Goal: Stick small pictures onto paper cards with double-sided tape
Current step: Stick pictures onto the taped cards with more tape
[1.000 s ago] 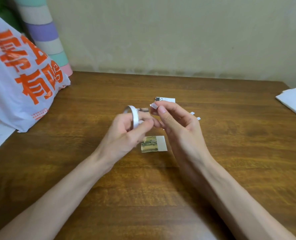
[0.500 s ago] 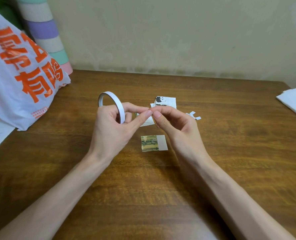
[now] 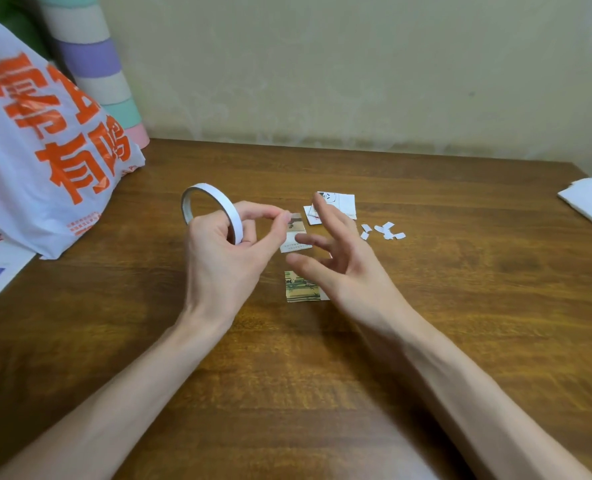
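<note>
We see thin white tape ring [image 3: 215,211], matte, looped in left hand [image 3: 223,258] above glossy wood table [image 3: 460,306]; thumb and forefinger pinched shut at ring's 3 o'clock. Right hand [image 3: 343,268] splayed, holding nothing. Small printed picture card [image 3: 301,287] flat at its 7 o'clock; paper scraps [image 3: 384,231] at 2 o'clock.

We see soft, even, warm indoor light with no hard glare; the desk [image 3: 460,306] carries faint shadows under our forearms. The right hand [image 3: 343,268] is smeared with motion blur, the left hand [image 3: 225,258] sharper. Wide-angle bending curves the edges, and the bag [image 3: 45,150] stretches at left.
</note>
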Tool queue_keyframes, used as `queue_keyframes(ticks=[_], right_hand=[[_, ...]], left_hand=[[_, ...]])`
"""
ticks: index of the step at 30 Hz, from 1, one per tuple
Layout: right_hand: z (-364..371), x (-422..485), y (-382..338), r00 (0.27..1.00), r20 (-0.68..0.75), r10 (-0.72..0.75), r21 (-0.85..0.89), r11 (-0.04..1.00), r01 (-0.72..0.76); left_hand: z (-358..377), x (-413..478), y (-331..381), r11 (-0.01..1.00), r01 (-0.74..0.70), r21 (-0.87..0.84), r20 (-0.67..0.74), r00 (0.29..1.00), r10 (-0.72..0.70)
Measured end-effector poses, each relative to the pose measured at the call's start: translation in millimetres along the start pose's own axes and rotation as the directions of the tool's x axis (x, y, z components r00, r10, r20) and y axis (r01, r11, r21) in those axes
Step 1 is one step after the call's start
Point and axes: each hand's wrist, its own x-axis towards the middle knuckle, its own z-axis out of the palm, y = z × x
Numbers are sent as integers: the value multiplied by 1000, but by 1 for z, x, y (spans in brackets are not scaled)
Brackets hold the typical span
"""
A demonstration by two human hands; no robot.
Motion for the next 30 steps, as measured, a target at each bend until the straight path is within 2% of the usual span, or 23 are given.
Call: queue_keyframes(ticks=[3, 5, 7, 15, 26, 30], right_hand=[[-5, 3, 2, 989, -114, -96, -73, 993, 88], [-8, 4, 1, 956, -245, -163, -104, 984, 141], [-11, 4, 0, 922, -302, -241, -151, 967, 203], [-10, 1, 1, 858, -252, -447, -355, 868, 348], [-11, 3, 6, 858, -330, -395, -331, 899, 286], [-12, 3, 5, 856, -289, -430, -396, 867, 302]], left_hand=[[1, 1, -1, 991, 77, -114, 77, 995, -68], [0, 1, -2, 979, 105, -176, 134, 988, -82], [1, 0, -2, 974, 110, -199, 178, 981, -74], [5, -2, -1, 988, 61, -141, 208, 978, -31], [4, -6, 1, 998, 15, -56, 261, 965, 0], [3, -6, 0, 999, 15, -51, 266, 964, -1]])
